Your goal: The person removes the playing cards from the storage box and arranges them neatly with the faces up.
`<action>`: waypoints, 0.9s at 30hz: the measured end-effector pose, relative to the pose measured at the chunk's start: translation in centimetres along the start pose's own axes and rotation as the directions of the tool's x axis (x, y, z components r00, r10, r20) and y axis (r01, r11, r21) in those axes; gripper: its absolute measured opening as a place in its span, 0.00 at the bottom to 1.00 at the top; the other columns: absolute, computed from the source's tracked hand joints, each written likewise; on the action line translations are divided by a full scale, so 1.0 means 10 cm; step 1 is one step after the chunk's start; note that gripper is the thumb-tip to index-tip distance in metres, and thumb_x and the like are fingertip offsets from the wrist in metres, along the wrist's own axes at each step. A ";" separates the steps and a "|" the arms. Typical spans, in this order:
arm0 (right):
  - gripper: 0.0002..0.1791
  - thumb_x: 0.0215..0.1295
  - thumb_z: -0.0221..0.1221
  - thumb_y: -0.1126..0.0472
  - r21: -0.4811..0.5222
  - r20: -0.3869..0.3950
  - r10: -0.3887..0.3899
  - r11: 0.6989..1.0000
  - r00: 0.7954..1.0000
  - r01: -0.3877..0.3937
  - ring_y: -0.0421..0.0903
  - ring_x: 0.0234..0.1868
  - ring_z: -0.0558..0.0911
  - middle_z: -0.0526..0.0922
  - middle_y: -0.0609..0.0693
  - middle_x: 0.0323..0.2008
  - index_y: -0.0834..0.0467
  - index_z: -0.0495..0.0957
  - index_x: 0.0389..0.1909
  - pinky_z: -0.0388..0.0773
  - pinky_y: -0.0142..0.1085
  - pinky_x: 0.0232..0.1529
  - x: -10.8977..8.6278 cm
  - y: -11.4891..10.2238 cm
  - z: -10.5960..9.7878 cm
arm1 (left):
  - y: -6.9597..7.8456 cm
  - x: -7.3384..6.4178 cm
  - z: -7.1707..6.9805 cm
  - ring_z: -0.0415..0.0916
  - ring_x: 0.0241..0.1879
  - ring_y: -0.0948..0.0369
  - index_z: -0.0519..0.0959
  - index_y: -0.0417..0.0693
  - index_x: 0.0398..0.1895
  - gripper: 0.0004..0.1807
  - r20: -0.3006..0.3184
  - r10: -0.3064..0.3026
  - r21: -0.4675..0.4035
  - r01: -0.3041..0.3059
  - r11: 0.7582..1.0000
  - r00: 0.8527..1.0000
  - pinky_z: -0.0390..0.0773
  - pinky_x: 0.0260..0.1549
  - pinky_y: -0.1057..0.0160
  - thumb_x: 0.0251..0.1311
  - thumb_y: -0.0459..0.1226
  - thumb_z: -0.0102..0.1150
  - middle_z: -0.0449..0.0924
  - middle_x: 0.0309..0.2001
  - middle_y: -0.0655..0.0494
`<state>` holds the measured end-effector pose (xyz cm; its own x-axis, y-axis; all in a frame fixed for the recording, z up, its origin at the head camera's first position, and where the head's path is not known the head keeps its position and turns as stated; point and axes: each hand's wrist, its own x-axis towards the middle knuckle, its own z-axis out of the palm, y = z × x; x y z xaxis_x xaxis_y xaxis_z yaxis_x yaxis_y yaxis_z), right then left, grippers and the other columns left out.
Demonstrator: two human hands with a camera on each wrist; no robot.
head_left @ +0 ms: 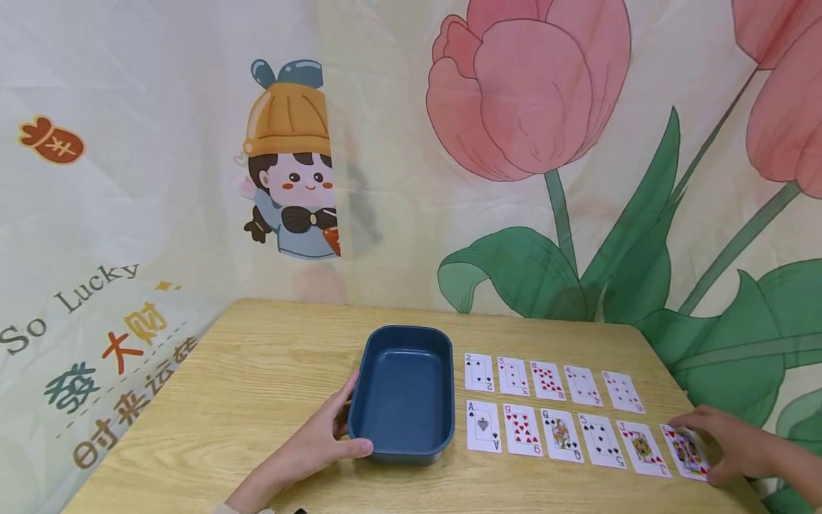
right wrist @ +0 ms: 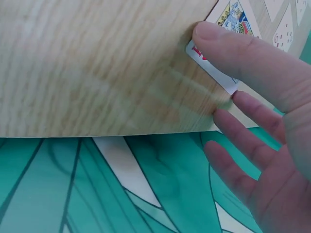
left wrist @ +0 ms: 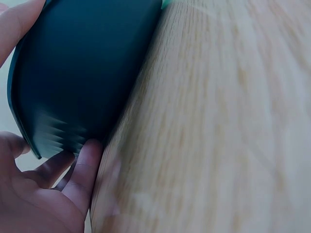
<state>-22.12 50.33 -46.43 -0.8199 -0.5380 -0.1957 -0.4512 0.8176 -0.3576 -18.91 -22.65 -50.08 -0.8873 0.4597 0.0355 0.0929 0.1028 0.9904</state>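
Note:
A dark blue rectangular dish (head_left: pixel 403 392) stands on the wooden table, its inside bare. My left hand (head_left: pixel 326 428) holds its near left corner, with the thumb at the near rim and the fingers against the left wall. In the left wrist view, those fingertips touch the dish's outer wall (left wrist: pixel 82 73) low down. At the right end of the near row lies a red king playing card (head_left: pixel 686 452). My right hand (head_left: pixel 728 442) pinches this card by its edges between thumb and forefinger, while the other fingers spread past the table edge in the right wrist view.
Face-up playing cards lie in two rows right of the dish, from the two (head_left: pixel 479 373) and the ace of spades (head_left: pixel 483 426) to the six (head_left: pixel 623 392) and the jack (head_left: pixel 644 448). A printed cloth (head_left: pixel 385 178) hangs behind the table (head_left: pixel 276 371).

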 end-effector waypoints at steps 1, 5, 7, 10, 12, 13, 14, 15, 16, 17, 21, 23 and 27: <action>0.42 0.48 0.81 0.59 0.004 0.003 0.005 1.000 1.000 -0.005 0.27 0.52 0.70 0.74 0.57 0.56 0.60 0.77 0.66 0.74 0.31 0.45 0.01 0.00 0.00 | 0.00 0.00 -0.01 0.69 0.72 0.43 0.34 0.61 0.89 0.64 -0.006 -0.008 0.001 0.008 1.000 1.000 0.80 0.61 0.63 0.65 0.36 0.74 0.44 0.85 0.42; 0.44 0.45 0.82 0.59 -0.026 -0.004 0.007 1.000 1.000 -0.007 0.30 0.51 0.72 0.73 0.55 0.55 0.60 0.77 0.66 0.74 0.30 0.46 0.02 -0.03 0.00 | -0.03 0.00 -0.03 0.69 0.72 0.44 0.35 0.64 0.89 0.63 -0.017 -0.025 -0.002 0.025 1.000 1.000 0.80 0.61 0.63 0.65 0.36 0.74 0.44 0.85 0.44; 0.44 0.44 0.82 0.59 -0.041 -0.016 -0.013 0.999 1.000 0.013 0.30 0.50 0.72 0.74 0.55 0.54 0.60 0.77 0.65 0.74 0.30 0.45 0.02 -0.03 -0.01 | -0.03 0.01 -0.03 0.68 0.73 0.44 0.35 0.64 0.89 0.63 -0.021 -0.033 -0.003 0.033 0.999 0.999 0.80 0.61 0.64 0.65 0.37 0.74 0.43 0.85 0.44; 0.42 0.45 0.81 0.60 -0.029 -0.021 -0.039 0.999 0.999 0.038 0.28 0.51 0.71 0.74 0.55 0.54 0.61 0.77 0.65 0.74 0.30 0.45 0.00 -0.04 -0.02 | -0.03 0.00 -0.02 0.68 0.73 0.44 0.35 0.63 0.89 0.63 -0.016 -0.034 -0.009 0.034 0.999 0.999 0.80 0.61 0.63 0.66 0.37 0.74 0.43 0.85 0.44; 0.42 0.45 0.80 0.61 -0.024 -0.029 -0.043 0.999 0.999 0.042 0.29 0.51 0.71 0.75 0.57 0.55 0.62 0.77 0.65 0.74 0.31 0.44 0.00 -0.07 -0.02 | -0.02 -0.01 -0.02 0.68 0.73 0.43 0.35 0.63 0.89 0.63 -0.010 -0.030 -0.010 0.030 1.000 1.000 0.80 0.61 0.63 0.65 0.37 0.74 0.43 0.85 0.44; 0.42 0.46 0.80 0.62 -0.007 -0.022 -0.023 1.000 0.999 0.023 0.32 0.53 0.72 0.75 0.59 0.56 0.63 0.76 0.65 0.74 0.31 0.44 0.00 -0.10 -0.04 | -0.02 -0.01 -0.02 0.68 0.73 0.44 0.35 0.62 0.89 0.63 -0.008 -0.028 -0.011 0.028 1.000 1.000 0.80 0.62 0.63 0.65 0.37 0.74 0.44 0.85 0.44; 0.42 0.47 0.79 0.62 0.008 -0.016 -0.010 1.000 1.000 0.010 0.35 0.53 0.73 0.75 0.61 0.56 0.65 0.75 0.66 0.75 0.32 0.44 0.01 -0.13 -0.06 | -0.02 -0.01 -0.01 0.68 0.73 0.43 0.35 0.62 0.89 0.63 -0.005 -0.026 -0.013 0.026 1.000 1.000 0.80 0.62 0.63 0.65 0.37 0.74 0.44 0.85 0.44; 0.42 0.49 0.78 0.62 0.020 -0.012 0.004 1.000 1.000 -0.004 0.41 0.54 0.75 0.75 0.64 0.57 0.67 0.74 0.67 0.76 0.33 0.44 0.02 -0.17 -0.08 | -0.01 0.00 -0.01 0.68 0.72 0.43 0.35 0.62 0.89 0.63 -0.002 -0.025 -0.012 0.025 1.000 1.000 0.80 0.62 0.63 0.65 0.37 0.74 0.44 0.85 0.44; 0.42 0.52 0.78 0.62 0.028 -0.011 0.019 0.999 1.000 -0.019 0.47 0.55 0.77 0.74 0.68 0.58 0.69 0.72 0.67 0.77 0.34 0.44 0.03 -0.21 -0.11 | -0.01 0.00 -0.02 0.69 0.72 0.43 0.35 0.62 0.89 0.63 -0.001 -0.023 -0.012 0.023 1.000 1.000 0.80 0.62 0.63 0.65 0.37 0.74 0.44 0.85 0.43; 0.41 0.55 0.77 0.61 0.033 -0.013 0.036 0.999 0.999 -0.036 0.54 0.55 0.78 0.73 0.70 0.59 0.71 0.71 0.68 0.78 0.36 0.44 0.05 -0.26 -0.13 | 0.00 0.00 -0.02 0.69 0.72 0.43 0.35 0.63 0.89 0.63 0.000 -0.023 -0.009 0.023 1.000 1.000 0.80 0.61 0.63 0.65 0.37 0.74 0.45 0.85 0.43; 0.40 0.66 0.73 0.55 0.022 -0.050 0.062 0.998 0.997 -0.061 0.69 0.54 0.79 0.71 0.75 0.61 0.74 0.69 0.69 0.82 0.46 0.45 0.14 -0.46 -0.21 | 0.00 -0.02 -0.05 0.71 0.70 0.44 0.34 0.63 0.89 0.64 0.008 -0.015 -0.010 0.015 1.000 1.000 0.81 0.60 0.62 0.64 0.37 0.75 0.46 0.84 0.42; 0.39 0.68 0.72 0.53 -0.012 -0.095 0.046 0.999 0.994 -0.047 0.67 0.53 0.80 0.73 0.72 0.61 0.73 0.70 0.69 0.83 0.47 0.44 0.17 -0.57 -0.23 | 0.00 -0.03 -0.06 0.71 0.70 0.44 0.34 0.62 0.89 0.65 0.020 -0.012 -0.015 0.013 1.000 1.000 0.81 0.60 0.62 0.64 0.36 0.75 0.46 0.84 0.41; 0.36 0.67 0.73 0.52 -0.075 -0.195 -0.005 0.997 0.981 -0.010 0.57 0.50 0.81 0.76 0.65 0.60 0.68 0.74 0.69 0.83 0.42 0.42 0.24 -0.79 -0.25 | 0.03 -0.05 -0.09 0.71 0.71 0.44 0.33 0.62 0.88 0.65 0.024 -0.027 -0.006 0.027 1.000 0.999 0.80 0.61 0.63 0.65 0.36 0.74 0.44 0.85 0.42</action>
<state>-21.38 43.13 -41.82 -0.8705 -0.4919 -0.0119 -0.4684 0.8358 -0.2863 -18.87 -23.65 -49.65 -0.8786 0.4775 0.0060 0.0662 0.1094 0.9918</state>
